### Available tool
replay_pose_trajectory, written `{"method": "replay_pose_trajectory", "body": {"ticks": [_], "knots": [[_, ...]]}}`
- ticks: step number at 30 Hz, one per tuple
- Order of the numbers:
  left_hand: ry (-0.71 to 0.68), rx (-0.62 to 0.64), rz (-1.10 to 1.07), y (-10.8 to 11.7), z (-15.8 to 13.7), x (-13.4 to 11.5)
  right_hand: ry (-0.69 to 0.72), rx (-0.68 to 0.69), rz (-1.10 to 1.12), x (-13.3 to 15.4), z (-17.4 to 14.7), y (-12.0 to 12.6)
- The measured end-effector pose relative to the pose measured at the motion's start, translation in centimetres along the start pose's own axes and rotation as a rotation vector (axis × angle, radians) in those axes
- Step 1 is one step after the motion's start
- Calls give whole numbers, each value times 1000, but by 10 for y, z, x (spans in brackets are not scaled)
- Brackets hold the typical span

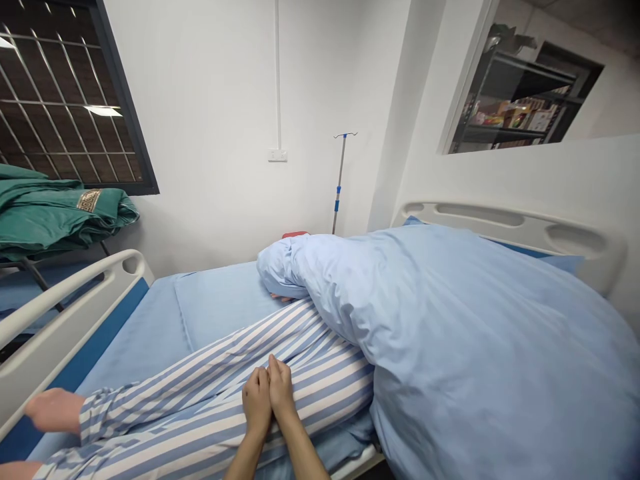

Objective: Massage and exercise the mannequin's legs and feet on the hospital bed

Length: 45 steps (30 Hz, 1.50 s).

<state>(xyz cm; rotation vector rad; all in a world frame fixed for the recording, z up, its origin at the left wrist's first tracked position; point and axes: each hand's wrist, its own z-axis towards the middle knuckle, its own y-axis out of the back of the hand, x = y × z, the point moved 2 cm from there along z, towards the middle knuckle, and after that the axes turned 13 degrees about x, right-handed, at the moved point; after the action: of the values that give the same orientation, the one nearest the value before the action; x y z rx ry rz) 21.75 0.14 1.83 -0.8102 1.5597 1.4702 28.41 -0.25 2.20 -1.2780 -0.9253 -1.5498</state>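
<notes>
My left hand [257,400] is closed in a loose fist on the near leg of the blue-and-white striped trousers [335,387]. Right beside it, touching it, is my right hand [281,387], also closed, its thumb side up. No object shows in either hand; the undersides of the fingers are hidden. The trousers are on a figure lying on the bed, with a bare foot [56,411] at the left end. A light blue quilt [450,313] covers the figure from the upper thighs up, and a bit of another hand peeks out beneath its far edge.
The bed has a light blue sheet [220,293], a footboard [95,293] at left and a headboard [480,217] at right. Behind it stands an IV pole [341,173]. Green covers [55,213] are heaped at far left, under a barred window [65,100].
</notes>
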Motion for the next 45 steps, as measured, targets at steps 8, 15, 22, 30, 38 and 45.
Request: {"method": "replay_pose_trajectory", "body": {"ticks": [8,15,22,30,38,45], "knots": [[-56,-5,163,0,-2,2,-38,67,6,-2,1,-2],[58,81,307,-1,-5,-3,-58,212,-588,26,10,17],[87,105,332,-3,-5,-4,28,258,-793,26,12,24],[83,91,383,-5,-6,-7,88,156,-675,9,4,26],[49,126,362,-9,-3,-5,90,105,-498,6,8,31],[-10,77,161,-10,9,-37,67,59,-225,2,13,37]]}}
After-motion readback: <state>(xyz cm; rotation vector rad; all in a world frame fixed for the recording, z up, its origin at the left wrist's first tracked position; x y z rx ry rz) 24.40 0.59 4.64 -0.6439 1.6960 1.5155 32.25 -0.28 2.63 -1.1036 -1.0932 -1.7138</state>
